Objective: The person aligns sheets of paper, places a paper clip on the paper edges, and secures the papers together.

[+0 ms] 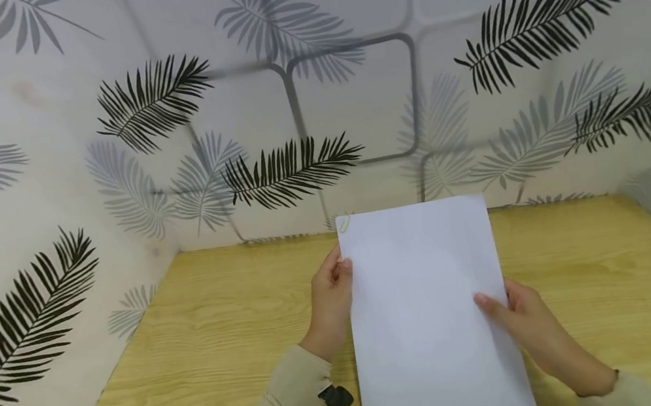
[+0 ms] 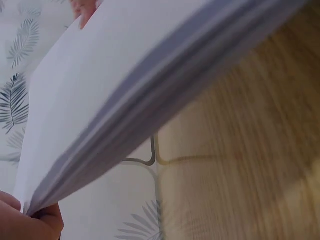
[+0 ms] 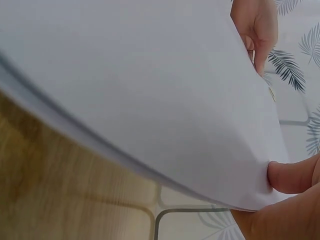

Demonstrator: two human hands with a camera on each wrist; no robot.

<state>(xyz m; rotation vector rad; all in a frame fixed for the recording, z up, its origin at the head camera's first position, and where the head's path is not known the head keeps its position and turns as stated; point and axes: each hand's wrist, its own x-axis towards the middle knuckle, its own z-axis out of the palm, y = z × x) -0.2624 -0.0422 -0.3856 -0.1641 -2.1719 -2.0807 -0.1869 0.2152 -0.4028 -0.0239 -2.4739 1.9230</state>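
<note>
A stack of white paper sheets (image 1: 426, 313) is held up between both hands, its blank face toward the head camera. On its top left corner sits a yellowish paper clip (image 1: 345, 224). My left hand (image 1: 333, 298) grips the left edge below the clip, thumb at the front. The right hand (image 1: 527, 324) pinches the right edge, with its thumb on the front sheet and the other fingers behind. Several layers of the stack (image 2: 145, 100) show along the edge in the left wrist view. In the right wrist view the sheets (image 3: 150, 100) bow slightly.
A wood-grain table (image 1: 224, 326) lies under the hands. Behind it and at the sides stand pale walls (image 1: 349, 104) patterned with dark and grey leaves. A small black buckle (image 1: 336, 400) is fastened by the left sleeve cuff.
</note>
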